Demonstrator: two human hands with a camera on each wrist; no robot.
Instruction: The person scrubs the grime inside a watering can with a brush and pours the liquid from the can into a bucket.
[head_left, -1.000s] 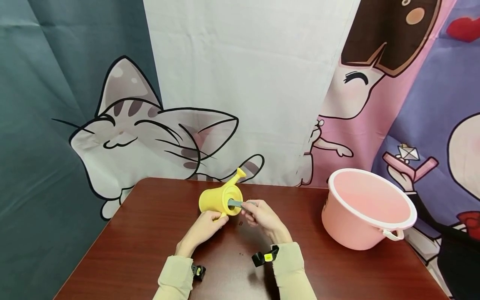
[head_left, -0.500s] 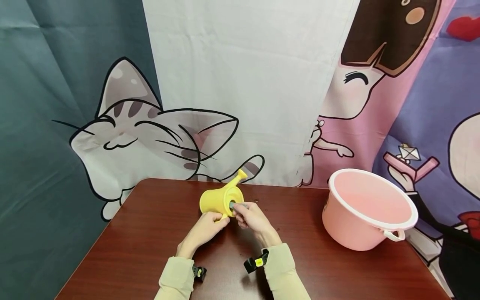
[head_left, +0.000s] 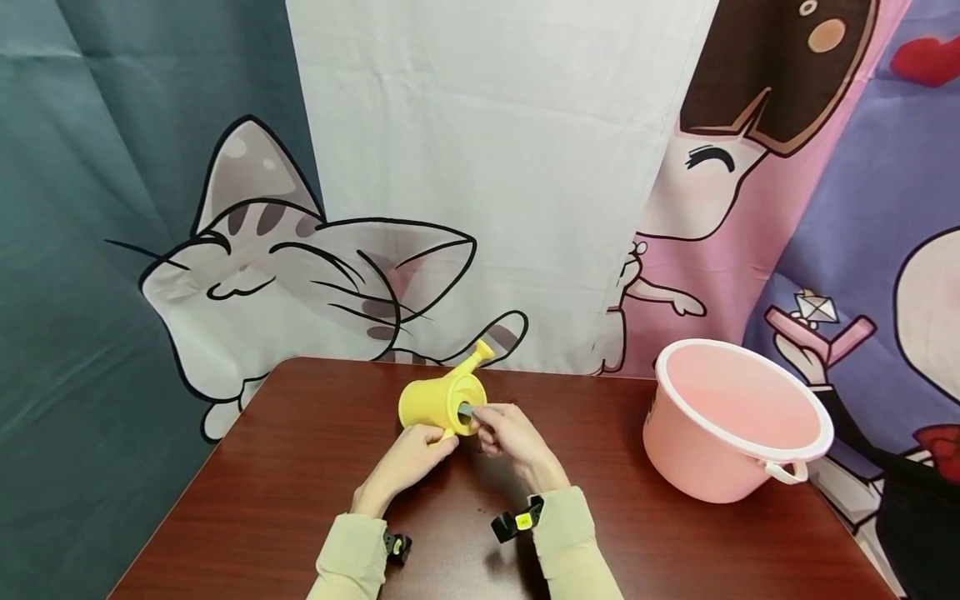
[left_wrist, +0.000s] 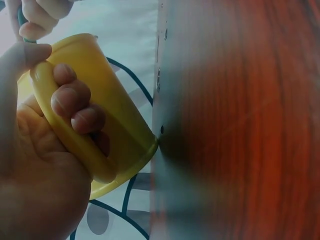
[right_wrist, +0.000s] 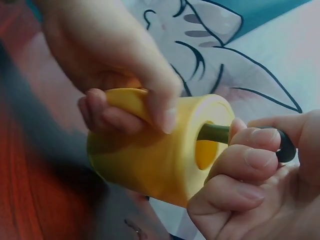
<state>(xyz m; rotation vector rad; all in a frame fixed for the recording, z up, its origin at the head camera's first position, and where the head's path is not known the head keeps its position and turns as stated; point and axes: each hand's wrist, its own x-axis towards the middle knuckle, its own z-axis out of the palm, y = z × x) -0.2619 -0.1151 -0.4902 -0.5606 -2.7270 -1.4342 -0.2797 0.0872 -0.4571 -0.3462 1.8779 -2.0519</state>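
A yellow watering can (head_left: 429,403) is tipped on its side over the table, its opening turned right and its spout pointing up. My left hand (head_left: 408,458) grips the can's handle, the fingers curled round it in the left wrist view. My right hand (head_left: 517,437) holds a slim grey-green tool (right_wrist: 215,133) with a dark rounded end between thumb and fingers. Its shaft runs through the hole in the can's top, so the far end is hidden inside. In the left wrist view the can's base edge (left_wrist: 156,145) is right at the tabletop.
A pink tub (head_left: 705,450) with a white rim and side handle stands on the right of the brown table (head_left: 247,500). Small dark specks (head_left: 481,510) lie near the right hand. A printed cloth (head_left: 495,183) hangs behind the table's back edge.
My right hand first moved left, pushing the tool deeper into the watering can, then drew back slightly to the right. The left hand and the can have hardly moved.
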